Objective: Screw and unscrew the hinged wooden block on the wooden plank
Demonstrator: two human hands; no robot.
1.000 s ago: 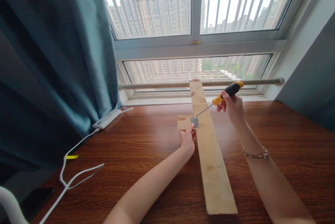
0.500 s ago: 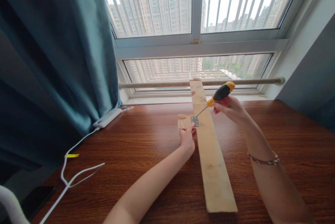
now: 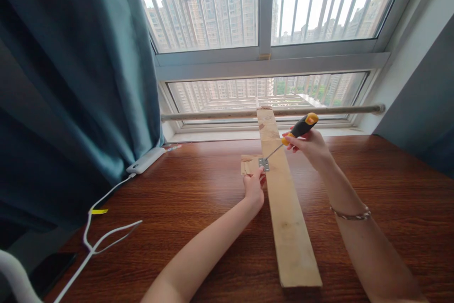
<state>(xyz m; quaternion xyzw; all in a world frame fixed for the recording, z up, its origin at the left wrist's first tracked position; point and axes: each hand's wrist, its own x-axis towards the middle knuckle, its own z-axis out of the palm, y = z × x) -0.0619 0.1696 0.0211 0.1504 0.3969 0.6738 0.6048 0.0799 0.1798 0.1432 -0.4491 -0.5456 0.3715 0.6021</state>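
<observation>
A long pale wooden plank (image 3: pixel 285 208) lies on the brown wooden table (image 3: pixel 184 208), running away from me toward the window. A small wooden block (image 3: pixel 249 164) sits against its left side, joined by a small metal hinge (image 3: pixel 263 164). My left hand (image 3: pixel 254 186) is closed, pinching the block and plank edge just below the hinge. My right hand (image 3: pixel 309 144) is wrapped round the yellow and black handle of a screwdriver (image 3: pixel 297 130), whose metal tip rests on the hinge.
A teal curtain (image 3: pixel 71 81) hangs at the left. A white power bank (image 3: pixel 145 160) with a white cable (image 3: pixel 102 237) lies near it, and a dark phone (image 3: pixel 49 270) at the lower left. A barred window and a horizontal rail (image 3: pixel 213 115) stand behind the table.
My right hand has turned and shifted slightly left on the screwdriver handle, which now leans lower; the tip stays on the hinge. My left hand has not moved.
</observation>
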